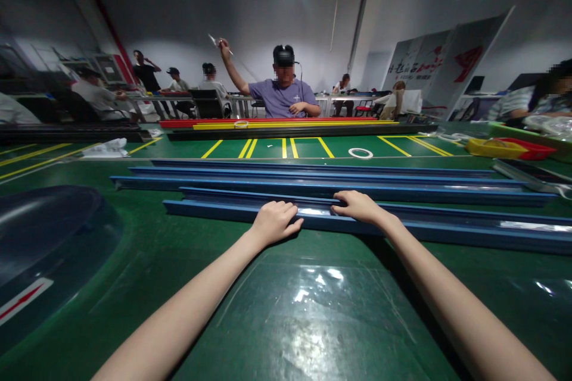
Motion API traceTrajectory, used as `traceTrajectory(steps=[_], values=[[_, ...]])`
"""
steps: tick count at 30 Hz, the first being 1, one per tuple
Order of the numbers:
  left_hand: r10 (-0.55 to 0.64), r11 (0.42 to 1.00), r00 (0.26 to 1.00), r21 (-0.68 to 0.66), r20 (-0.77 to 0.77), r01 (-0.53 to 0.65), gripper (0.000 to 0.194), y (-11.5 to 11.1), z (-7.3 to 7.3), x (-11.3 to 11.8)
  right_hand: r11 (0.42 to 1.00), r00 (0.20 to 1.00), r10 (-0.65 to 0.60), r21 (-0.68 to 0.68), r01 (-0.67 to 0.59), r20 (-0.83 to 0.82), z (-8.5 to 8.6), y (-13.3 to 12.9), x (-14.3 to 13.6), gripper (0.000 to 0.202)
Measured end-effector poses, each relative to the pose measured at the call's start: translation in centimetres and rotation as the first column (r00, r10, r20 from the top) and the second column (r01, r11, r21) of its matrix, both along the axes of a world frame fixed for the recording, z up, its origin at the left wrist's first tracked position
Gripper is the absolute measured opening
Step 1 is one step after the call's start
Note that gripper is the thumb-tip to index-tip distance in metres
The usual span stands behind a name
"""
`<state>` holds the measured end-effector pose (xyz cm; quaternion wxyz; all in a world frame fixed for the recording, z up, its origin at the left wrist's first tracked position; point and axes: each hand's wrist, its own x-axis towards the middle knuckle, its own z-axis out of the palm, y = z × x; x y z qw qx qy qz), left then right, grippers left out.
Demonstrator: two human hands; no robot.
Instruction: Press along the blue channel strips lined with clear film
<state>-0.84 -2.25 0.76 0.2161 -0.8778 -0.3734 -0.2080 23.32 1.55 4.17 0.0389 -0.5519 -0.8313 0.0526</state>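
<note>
A long blue U-shaped channel [218, 209] lies across the green table in front of me, its open side facing up. My left hand [276, 223] grips it left of centre, fingers curled over into the trough and the thumb along the near wall. A short way to the right, my right hand [360, 208] holds the same channel, its bent fingers reaching inside toward the far wall. The fingertips of both hands are partly hidden. Just beyond, more blue channels [469, 191] lie side by side, roughly parallel to the held one.
Red, yellow and black strips [286, 128] lie along the table's far side, where a person [286, 95] sits with one arm raised. A white ring [360, 153] lies midway. Yellow and red trays [496, 147] stand right; a dark curved object [49, 238] is at left.
</note>
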Motion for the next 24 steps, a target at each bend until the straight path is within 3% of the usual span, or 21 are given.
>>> traceTrajectory(steps=[24], values=[[0.011,1.000,1.000,0.024,-0.020,-0.010,0.032,-0.04,0.06,-0.07,1.000,1.000,-0.001,0.001,0.001,-0.011,-0.08,0.01,-0.05,0.035]])
